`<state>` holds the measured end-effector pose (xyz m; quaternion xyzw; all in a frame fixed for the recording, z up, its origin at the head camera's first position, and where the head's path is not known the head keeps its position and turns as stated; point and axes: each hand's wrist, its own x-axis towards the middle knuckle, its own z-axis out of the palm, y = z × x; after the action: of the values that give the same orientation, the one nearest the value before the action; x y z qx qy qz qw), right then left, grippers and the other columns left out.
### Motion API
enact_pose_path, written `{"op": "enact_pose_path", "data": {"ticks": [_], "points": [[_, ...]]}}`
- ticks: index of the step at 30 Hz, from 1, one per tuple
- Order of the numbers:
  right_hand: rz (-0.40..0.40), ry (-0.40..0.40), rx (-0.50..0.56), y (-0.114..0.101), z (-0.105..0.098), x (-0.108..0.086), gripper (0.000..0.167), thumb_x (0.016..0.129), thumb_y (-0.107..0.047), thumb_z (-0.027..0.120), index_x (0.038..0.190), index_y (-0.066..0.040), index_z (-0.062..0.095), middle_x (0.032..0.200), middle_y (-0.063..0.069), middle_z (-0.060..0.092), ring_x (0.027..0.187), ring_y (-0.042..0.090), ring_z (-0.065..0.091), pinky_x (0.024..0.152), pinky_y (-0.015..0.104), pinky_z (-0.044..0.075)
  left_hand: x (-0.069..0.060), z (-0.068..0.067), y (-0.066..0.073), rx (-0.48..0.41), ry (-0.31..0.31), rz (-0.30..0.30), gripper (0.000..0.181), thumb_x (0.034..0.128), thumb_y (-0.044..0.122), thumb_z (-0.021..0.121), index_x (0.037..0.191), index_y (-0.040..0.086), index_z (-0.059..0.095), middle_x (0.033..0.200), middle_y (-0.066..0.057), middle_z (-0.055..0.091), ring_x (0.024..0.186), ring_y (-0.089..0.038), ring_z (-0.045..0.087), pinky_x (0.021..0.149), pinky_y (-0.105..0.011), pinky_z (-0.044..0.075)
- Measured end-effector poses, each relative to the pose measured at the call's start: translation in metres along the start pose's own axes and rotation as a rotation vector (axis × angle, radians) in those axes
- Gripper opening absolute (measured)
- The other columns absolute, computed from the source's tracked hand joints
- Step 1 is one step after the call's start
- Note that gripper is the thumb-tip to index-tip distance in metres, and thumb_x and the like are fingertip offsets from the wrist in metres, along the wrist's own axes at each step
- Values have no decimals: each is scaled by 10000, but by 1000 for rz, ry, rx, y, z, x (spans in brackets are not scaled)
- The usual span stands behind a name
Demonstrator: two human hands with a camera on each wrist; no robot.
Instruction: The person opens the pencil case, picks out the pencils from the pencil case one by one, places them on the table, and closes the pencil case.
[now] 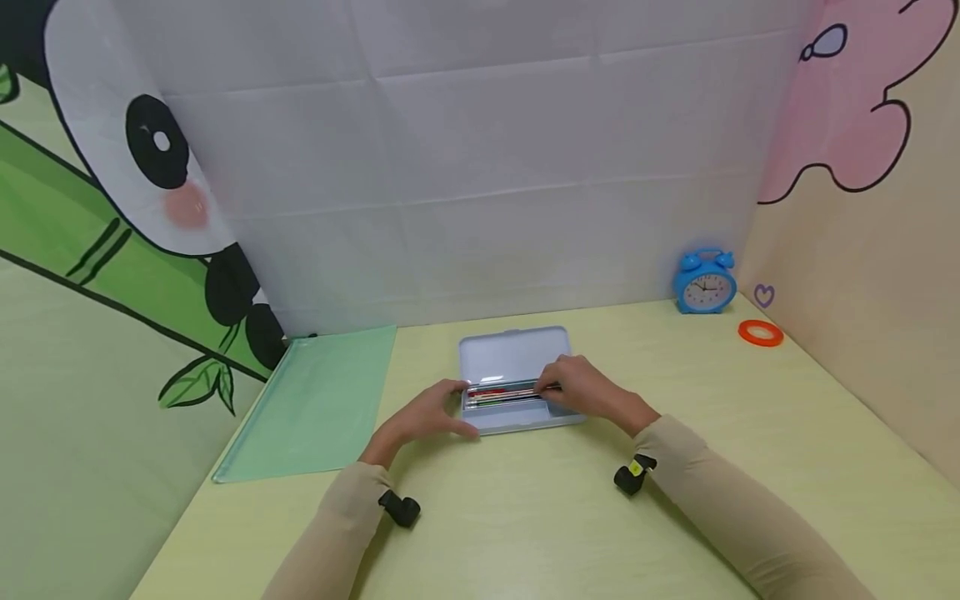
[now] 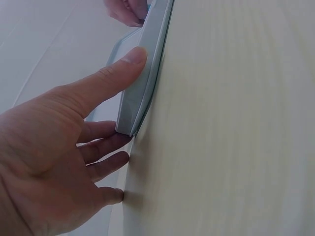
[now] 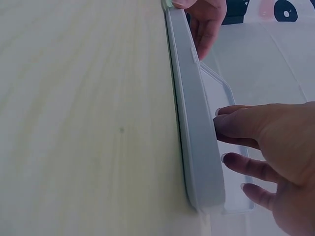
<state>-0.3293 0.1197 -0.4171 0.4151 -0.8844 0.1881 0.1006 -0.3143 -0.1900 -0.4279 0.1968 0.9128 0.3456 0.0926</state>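
Note:
A pale pencil case [image 1: 514, 354] lies open on the table, its lid tipped back toward the wall. Several slim pencils [image 1: 501, 397], in red, dark and light colours, lie side by side in its base. My left hand [image 1: 429, 414] holds the left end of the case; in the left wrist view the thumb [image 2: 134, 58] rests along its front wall and the fingertips meet its end. At the right, my right hand [image 1: 588, 387] reaches over the base and pinches the right ends of pencils. In the right wrist view the front wall hides what the right fingertips [image 3: 221, 125] hold.
A translucent green mat [image 1: 315, 408] covers the table's left side. At the back right stands a blue alarm clock [image 1: 705, 283], with an orange-red ring [image 1: 761, 333] in front of it. A white cloth [image 1: 480, 167] hangs behind the table [image 1: 525, 533].

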Motion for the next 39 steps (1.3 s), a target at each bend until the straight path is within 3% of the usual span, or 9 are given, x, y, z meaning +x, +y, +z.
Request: {"op": "enact_pose_path", "data": {"ticks": [7, 15, 23, 33, 39], "points": [[-5, -3, -92, -1, 3, 12, 112, 867, -66, 771, 972, -85, 806, 899, -17, 750, 782, 131, 633, 711, 327, 502, 0, 0, 2, 8, -7, 8, 923, 713, 313, 924, 1439, -23, 464, 1462, -160, 476, 1380, -317, 399, 1150, -483, 310], [7, -80, -160, -3, 4, 25, 130, 867, -28, 742, 982, -78, 775, 806, -46, 704, 675, 105, 527, 748, 378, 455, 1, -2, 2, 6, -1, 11, 924, 716, 314, 922, 1444, -20, 462, 1470, -159, 472, 1392, -315, 389, 1157, -482, 299], [6, -143, -285, -13, 2, 28, 58, 854, -34, 754, 904, -64, 760, 790, -3, 670, 724, 133, 582, 820, 437, 470, 1, 0, -2, -1, 3, -2, 921, 715, 328, 922, 1444, -5, 469, 1471, -151, 472, 1389, -316, 392, 1150, -490, 309], [3, -135, -315, -11, 2, 23, 121, 903, -89, 731, 1012, -77, 783, 897, 26, 668, 809, 174, 585, 896, 459, 459, 2, 1, 0, 5, -1, 9, 924, 711, 324, 924, 1438, -21, 470, 1469, -161, 472, 1390, -322, 391, 1151, -488, 308], [40, -120, -297, -8, -3, 21, 170, 924, -108, 708, 1078, -95, 779, 964, 42, 670, 876, 199, 591, 920, 469, 443, 2, 1, 0, 14, -5, 18, 926, 717, 324, 920, 1436, -39, 464, 1461, -174, 476, 1378, -329, 402, 1147, -491, 313]]}}
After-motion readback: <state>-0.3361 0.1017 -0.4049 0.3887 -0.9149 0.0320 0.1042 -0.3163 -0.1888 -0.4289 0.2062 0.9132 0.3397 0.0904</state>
